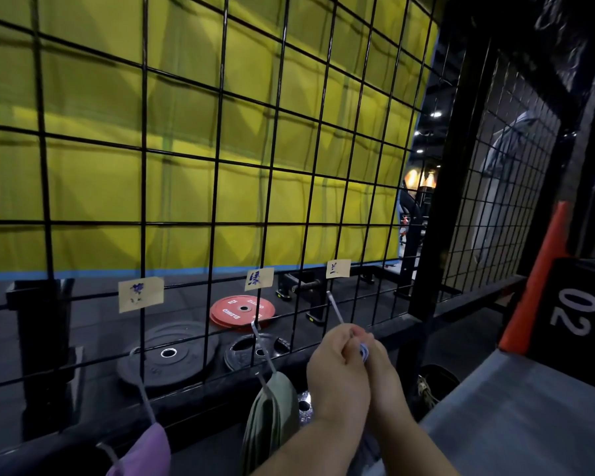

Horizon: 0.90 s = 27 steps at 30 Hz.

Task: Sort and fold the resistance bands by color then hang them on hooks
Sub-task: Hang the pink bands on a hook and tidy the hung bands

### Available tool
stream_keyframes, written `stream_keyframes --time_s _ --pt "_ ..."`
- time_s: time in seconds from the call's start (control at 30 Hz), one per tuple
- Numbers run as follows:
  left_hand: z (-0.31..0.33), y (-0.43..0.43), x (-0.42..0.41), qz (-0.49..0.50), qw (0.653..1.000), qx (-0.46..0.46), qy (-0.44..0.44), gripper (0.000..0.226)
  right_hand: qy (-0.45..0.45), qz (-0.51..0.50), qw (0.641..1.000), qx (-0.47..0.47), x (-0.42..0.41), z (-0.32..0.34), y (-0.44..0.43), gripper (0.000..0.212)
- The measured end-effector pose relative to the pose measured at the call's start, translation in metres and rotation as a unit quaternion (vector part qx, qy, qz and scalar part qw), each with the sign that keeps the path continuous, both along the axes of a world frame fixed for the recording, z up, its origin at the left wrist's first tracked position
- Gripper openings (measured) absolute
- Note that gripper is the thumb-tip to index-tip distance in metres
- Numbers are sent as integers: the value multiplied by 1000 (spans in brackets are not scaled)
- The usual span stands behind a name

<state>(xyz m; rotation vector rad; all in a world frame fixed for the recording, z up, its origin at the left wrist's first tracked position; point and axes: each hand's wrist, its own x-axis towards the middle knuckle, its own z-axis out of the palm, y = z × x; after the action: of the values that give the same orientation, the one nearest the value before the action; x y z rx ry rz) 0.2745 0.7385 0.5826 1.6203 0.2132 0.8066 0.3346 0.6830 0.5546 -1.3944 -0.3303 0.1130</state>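
Your left hand [337, 369] and right hand [383, 371] together pinched the folded blue elastic band [363, 352] | at tip of silver metal hook [335, 309], low on black wire grid [144, 152] | risk: loop misses tip, band drops.

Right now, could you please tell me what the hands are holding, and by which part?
The left hand and right hand together pinch a bluish band at its top end, beside the rightmost hook; the rest is hidden.
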Motion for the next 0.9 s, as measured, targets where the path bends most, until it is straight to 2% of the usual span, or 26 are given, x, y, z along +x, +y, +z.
stream_keyframes --time_s 0.1,0.2,0.27,0.4,0.53,0.6,0.67,0.83,0.9 --pt "-5 5 1 5 999 -46 -2 25 -11 -15 1000 -7 -1 -4 5 37" --pt "-3 12 8 3 996 -93 4 25 -17 -43 998 -49 6 -10 11 57" --pt "-2 13 11 -8 993 -119 12 26 -3 -55 996 -76 9 -12 13 60" --pt "-8 11 13 -21 989 -149 15 27 -1 -76 991 -106 2 -5 10 51" --pt "-19 11 9 -13 987 -160 -13 24 2 -45 991 -130 -7 -7 4 45" --pt "-22 13 7 -18 986 -167 -26 24 29 -15 992 -119 -11 -6 2 52" --pt "-26 14 4 -22 984 -175 -33 28 54 0 992 -117 -12 -5 0 45" --pt "-40 13 0 -46 993 -109 -1 44 115 33 985 -120 -7 -7 -8 44" --pt "-41 15 2 -33 995 -99 -8 40 125 42 986 -103 -7 -6 -10 41"
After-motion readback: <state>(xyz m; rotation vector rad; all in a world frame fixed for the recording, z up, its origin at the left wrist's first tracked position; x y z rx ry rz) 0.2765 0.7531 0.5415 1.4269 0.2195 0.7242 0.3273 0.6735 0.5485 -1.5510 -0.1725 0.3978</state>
